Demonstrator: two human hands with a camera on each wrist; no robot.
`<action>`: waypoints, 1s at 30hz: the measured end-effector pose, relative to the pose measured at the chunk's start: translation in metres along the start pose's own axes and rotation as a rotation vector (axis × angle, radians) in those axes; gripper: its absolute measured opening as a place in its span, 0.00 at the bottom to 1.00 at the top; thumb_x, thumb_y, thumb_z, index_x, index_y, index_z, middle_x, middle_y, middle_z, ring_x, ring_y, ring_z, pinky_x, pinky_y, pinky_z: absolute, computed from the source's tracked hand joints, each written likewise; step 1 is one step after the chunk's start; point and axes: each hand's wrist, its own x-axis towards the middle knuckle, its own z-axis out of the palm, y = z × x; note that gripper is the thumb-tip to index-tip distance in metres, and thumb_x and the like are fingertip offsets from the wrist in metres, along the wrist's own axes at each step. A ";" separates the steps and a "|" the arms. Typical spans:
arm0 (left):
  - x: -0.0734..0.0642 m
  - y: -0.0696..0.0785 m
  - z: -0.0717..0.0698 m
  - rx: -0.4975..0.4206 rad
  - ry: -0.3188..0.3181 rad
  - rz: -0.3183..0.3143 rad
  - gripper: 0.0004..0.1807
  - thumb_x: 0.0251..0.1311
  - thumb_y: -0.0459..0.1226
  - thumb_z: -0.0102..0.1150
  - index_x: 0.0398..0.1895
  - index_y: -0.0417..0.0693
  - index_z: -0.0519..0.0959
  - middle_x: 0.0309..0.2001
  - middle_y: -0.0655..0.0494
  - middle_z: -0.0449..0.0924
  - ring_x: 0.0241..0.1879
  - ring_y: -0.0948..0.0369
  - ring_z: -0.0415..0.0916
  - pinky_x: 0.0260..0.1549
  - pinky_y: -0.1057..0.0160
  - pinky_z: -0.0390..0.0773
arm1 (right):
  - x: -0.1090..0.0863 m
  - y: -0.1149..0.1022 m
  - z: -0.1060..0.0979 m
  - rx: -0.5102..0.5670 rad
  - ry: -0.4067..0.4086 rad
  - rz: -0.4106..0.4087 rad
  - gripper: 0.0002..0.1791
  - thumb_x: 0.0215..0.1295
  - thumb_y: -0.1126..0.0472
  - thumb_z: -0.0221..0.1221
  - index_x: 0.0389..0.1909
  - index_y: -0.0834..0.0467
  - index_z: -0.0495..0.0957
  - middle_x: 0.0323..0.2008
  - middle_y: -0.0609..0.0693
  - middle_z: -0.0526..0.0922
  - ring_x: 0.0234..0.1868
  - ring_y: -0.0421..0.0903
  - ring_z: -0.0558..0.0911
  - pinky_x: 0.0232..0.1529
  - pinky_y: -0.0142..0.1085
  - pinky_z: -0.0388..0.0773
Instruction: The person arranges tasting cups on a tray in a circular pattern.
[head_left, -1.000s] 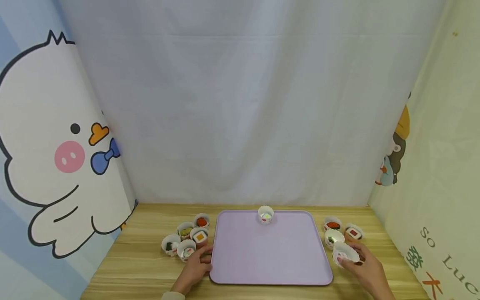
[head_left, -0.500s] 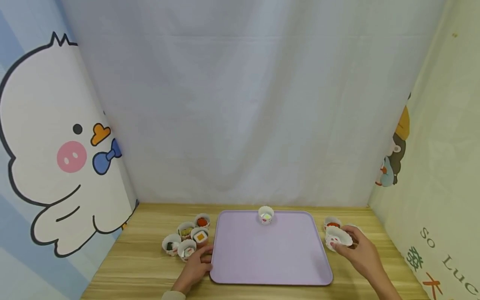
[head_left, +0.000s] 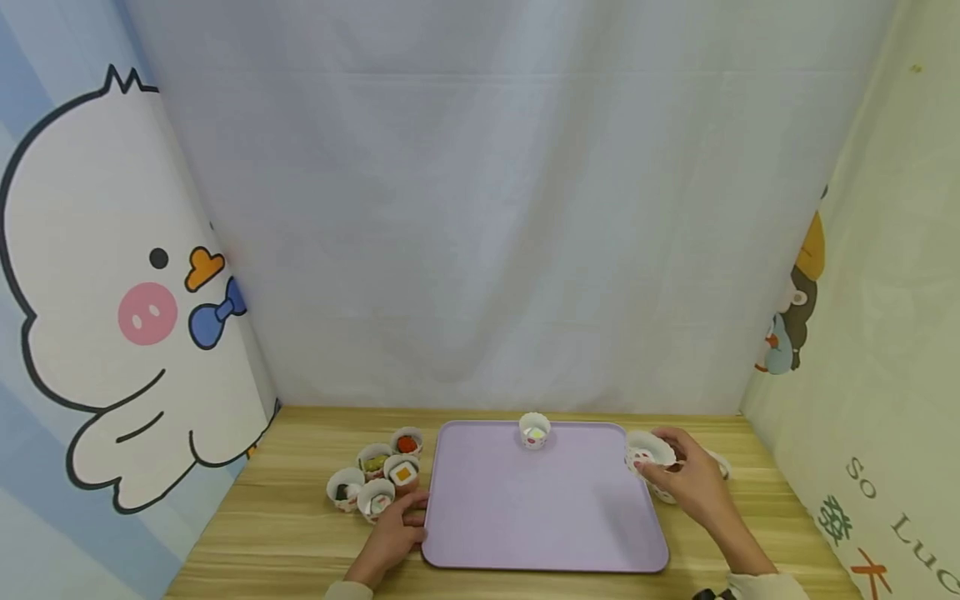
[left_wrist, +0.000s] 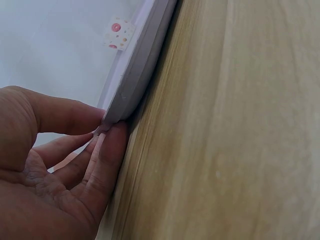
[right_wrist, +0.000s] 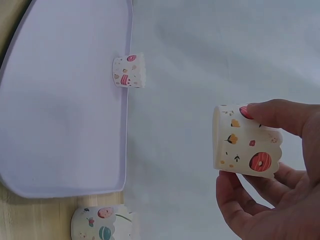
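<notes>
A scalloped paper baking cup (head_left: 649, 451) printed with doughnuts is pinched by my right hand (head_left: 699, 483), above the right edge of a lilac tray (head_left: 547, 508). In the right wrist view, the thumb and fingers grip that cup (right_wrist: 247, 142) from opposite sides. What lies inside it cannot be made out. My left hand (head_left: 392, 537) pinches the tray's left edge; the left wrist view shows its thumb and fingertips (left_wrist: 112, 145) at the tray rim (left_wrist: 132, 75). Another paper cup (head_left: 534, 430) stands at the middle of the tray's far edge.
Left of the tray sit several paper cups (head_left: 377, 500) with toy sushi-like pieces inside. More cups stand to the right, partly hidden behind my right hand, one of them showing its rim (head_left: 722, 463). A hanging white cloth (head_left: 480, 250) borders the wooden table (head_left: 247, 517) at the back.
My right hand has lifted the paper cup from the right-hand group and carried it left and away from me to the tray's edge. My left hand stays at the tray.
</notes>
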 end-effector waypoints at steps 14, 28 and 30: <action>0.000 0.000 -0.001 -0.002 0.000 -0.011 0.36 0.44 0.19 0.53 0.64 0.25 0.66 0.57 0.27 0.71 0.47 0.51 0.78 0.34 0.57 0.83 | 0.022 -0.010 0.029 0.038 -0.023 -0.004 0.33 0.56 0.54 0.70 0.62 0.57 0.71 0.61 0.65 0.76 0.48 0.57 0.83 0.38 0.36 0.79; -0.001 -0.002 0.000 -0.007 -0.005 0.010 0.35 0.45 0.19 0.54 0.64 0.23 0.65 0.57 0.26 0.70 0.46 0.51 0.80 0.35 0.57 0.83 | 0.048 0.000 0.062 0.030 0.036 0.026 0.34 0.52 0.53 0.72 0.60 0.58 0.73 0.60 0.64 0.77 0.48 0.55 0.81 0.41 0.38 0.77; 0.001 -0.001 -0.001 -0.006 0.003 0.013 0.35 0.45 0.19 0.54 0.64 0.23 0.65 0.57 0.26 0.70 0.46 0.51 0.80 0.34 0.57 0.83 | 0.053 -0.001 0.066 0.038 0.039 0.023 0.34 0.52 0.54 0.72 0.60 0.59 0.73 0.58 0.63 0.78 0.47 0.54 0.80 0.40 0.37 0.76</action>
